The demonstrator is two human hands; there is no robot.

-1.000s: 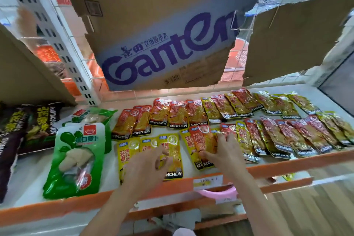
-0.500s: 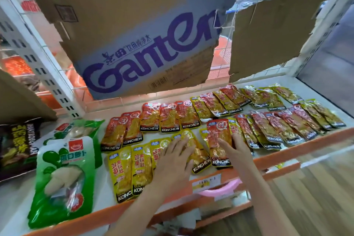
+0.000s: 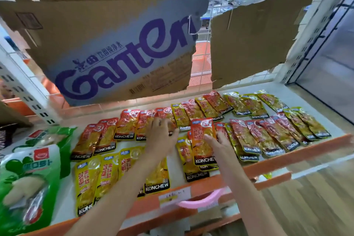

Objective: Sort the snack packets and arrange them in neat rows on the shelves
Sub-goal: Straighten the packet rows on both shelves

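Red and yellow Konchew snack packets lie in two rows on the white shelf with an orange front lip. The back row is mostly red, and the front left holds yellow packets. My left hand reaches over the front row, its straight fingers resting on red packets in the back row. My right hand pinches one red packet by its right edge and holds it tilted above overlapping yellow packets. More mixed packets fill the right side.
Large green packets lie at the shelf's left end, with dark packets beyond them. Torn Ganten cardboard hangs low over the back of the shelf. A pink basket rim and a price label sit below the front lip.
My left hand moved from the front yellow packets up to the back red row. My right hand has raised the red packet off the front row. The view shifted right.
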